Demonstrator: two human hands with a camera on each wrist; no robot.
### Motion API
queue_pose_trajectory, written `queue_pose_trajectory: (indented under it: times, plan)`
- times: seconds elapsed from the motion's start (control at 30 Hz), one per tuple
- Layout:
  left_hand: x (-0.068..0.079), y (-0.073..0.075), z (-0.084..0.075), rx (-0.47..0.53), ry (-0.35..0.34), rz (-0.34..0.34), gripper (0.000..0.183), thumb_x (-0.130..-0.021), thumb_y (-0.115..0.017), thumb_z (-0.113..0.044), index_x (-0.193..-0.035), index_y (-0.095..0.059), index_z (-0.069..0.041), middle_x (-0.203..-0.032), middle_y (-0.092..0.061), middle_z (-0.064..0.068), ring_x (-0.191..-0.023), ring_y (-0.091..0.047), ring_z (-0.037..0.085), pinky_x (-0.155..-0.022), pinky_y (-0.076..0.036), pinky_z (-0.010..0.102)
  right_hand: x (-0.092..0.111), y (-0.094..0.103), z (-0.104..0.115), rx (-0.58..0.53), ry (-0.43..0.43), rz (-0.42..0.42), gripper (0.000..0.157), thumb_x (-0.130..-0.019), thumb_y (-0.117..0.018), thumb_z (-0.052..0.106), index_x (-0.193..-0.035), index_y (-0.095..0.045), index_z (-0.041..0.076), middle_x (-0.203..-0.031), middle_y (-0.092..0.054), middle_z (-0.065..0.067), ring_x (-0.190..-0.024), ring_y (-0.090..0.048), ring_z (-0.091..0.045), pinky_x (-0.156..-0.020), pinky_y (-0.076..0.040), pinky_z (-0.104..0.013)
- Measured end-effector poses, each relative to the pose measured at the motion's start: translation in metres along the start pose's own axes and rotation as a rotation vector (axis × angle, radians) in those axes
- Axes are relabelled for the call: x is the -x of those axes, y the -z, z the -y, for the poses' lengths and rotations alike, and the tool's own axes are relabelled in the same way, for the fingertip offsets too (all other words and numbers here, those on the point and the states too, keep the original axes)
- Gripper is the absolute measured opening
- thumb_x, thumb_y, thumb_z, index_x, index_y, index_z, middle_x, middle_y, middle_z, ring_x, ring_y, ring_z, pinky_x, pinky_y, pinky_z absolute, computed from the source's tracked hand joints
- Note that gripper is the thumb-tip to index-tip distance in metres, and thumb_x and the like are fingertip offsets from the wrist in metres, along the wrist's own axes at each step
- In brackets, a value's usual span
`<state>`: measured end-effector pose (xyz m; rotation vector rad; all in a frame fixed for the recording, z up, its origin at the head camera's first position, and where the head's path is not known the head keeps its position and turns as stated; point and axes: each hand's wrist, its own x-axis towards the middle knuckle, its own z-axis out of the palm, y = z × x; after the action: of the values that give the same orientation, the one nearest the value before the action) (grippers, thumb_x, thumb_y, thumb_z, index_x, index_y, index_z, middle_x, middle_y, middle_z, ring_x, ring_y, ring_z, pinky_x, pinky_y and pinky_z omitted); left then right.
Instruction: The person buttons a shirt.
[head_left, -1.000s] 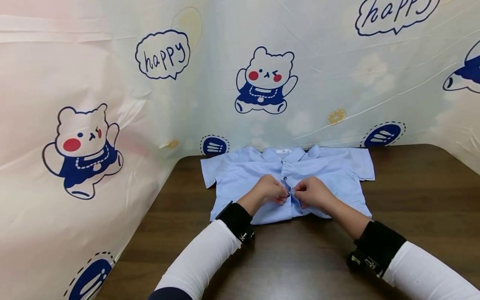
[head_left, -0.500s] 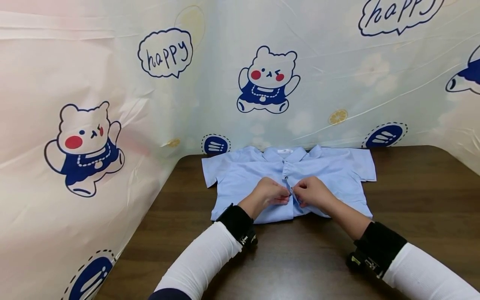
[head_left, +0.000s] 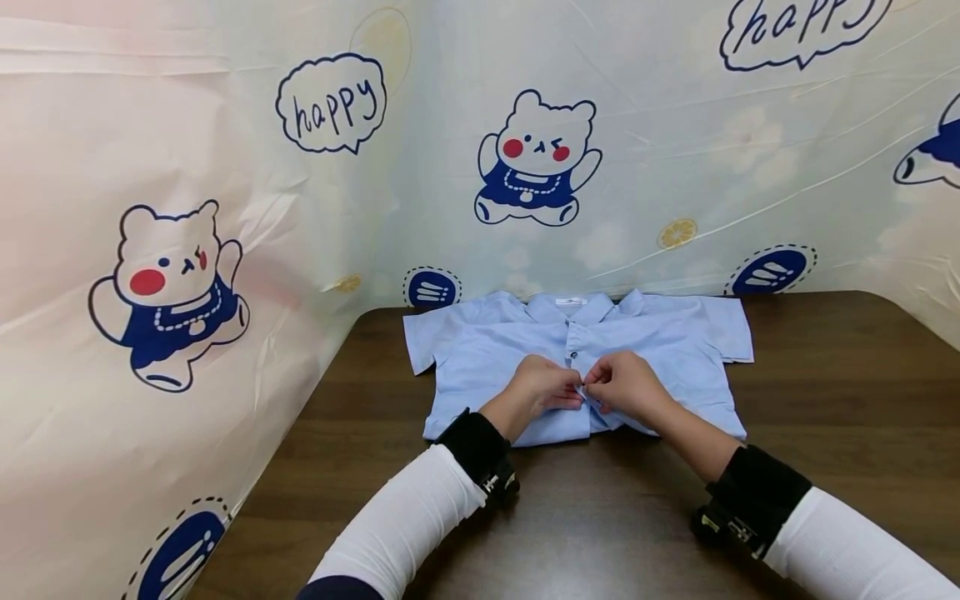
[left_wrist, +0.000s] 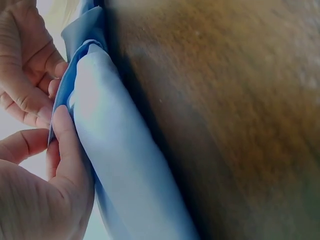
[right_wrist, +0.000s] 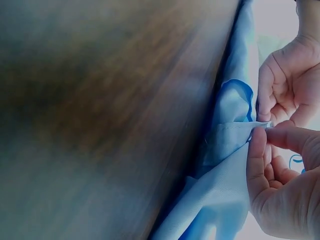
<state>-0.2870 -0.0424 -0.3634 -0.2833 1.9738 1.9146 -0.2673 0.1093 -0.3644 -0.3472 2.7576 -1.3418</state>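
A light blue short-sleeved shirt (head_left: pixel 487 354) lies front up, its collar (head_left: pixel 589 310) toward the wall. A small dark button (head_left: pixel 573 355) shows on the front placket below the collar. My left hand (head_left: pixel 543 387) pinches the placket edge between thumb and finger, as the left wrist view shows. Facing it, my right hand (head_left: pixel 626 385) pinches the same front edge, its thumb and fingertip close to the left fingertips. In the right wrist view the stitched placket (right_wrist: pixel 232 132) is lifted between both hands. Whatever sits between the fingertips is mostly hidden.
The shirt rests on a dark brown wooden table (head_left: pixel 600 517), near its far edge. Behind hangs a pale printed curtain (head_left: pixel 637 125) with bears and lettering. Black straps with small cameras (head_left: pixel 757 492) circle both wrists over white sleeves.
The fingertips of both hands have shifted slightly and closed in on each other at the placket. The shirt stays in place; the head view has moved a little.
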Motion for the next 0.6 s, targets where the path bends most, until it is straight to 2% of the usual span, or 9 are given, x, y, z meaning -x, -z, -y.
queue_pose_trajectory:
  times: [0.27,0.47,0.6]
  plan:
    - [0.001,-0.001,0.0,-0.048,-0.061,0.013,0.016,-0.09,-0.065,0.002,-0.074,-0.061,0.002,-0.071,-0.064,0.013,-0.057,-0.063,0.016,-0.064,-0.058,0.03,0.0,0.004,0.003,-0.049,-0.032,0.015,0.01,-0.088,-0.065,0.005,-0.082,-0.071,-0.001,-0.072,-0.066,-0.005,-0.056,-0.063,-0.016,-0.056,-0.053,-0.028]
    - [0.003,0.0,0.001,-0.05,-0.11,0.029,0.022,-0.084,-0.067,0.009,-0.067,-0.058,-0.001,-0.076,-0.065,0.014,-0.059,-0.065,0.017,-0.064,-0.058,0.031,-0.002,0.008,0.001,-0.19,-0.11,0.112,0.017,-0.095,-0.058,0.005,-0.089,-0.068,-0.009,-0.072,-0.06,-0.007,-0.061,-0.062,-0.016,-0.059,-0.056,-0.03]
    - [0.005,0.001,0.002,-0.11,-0.148,0.023,0.018,-0.079,-0.067,0.012,-0.068,-0.061,0.0,-0.079,-0.063,0.011,-0.059,-0.066,0.016,-0.063,-0.058,0.03,-0.003,0.01,0.001,-0.299,-0.161,0.196,0.019,-0.098,-0.053,0.002,-0.09,-0.063,-0.012,-0.068,-0.053,-0.006,-0.062,-0.056,-0.014,-0.06,-0.056,-0.029]
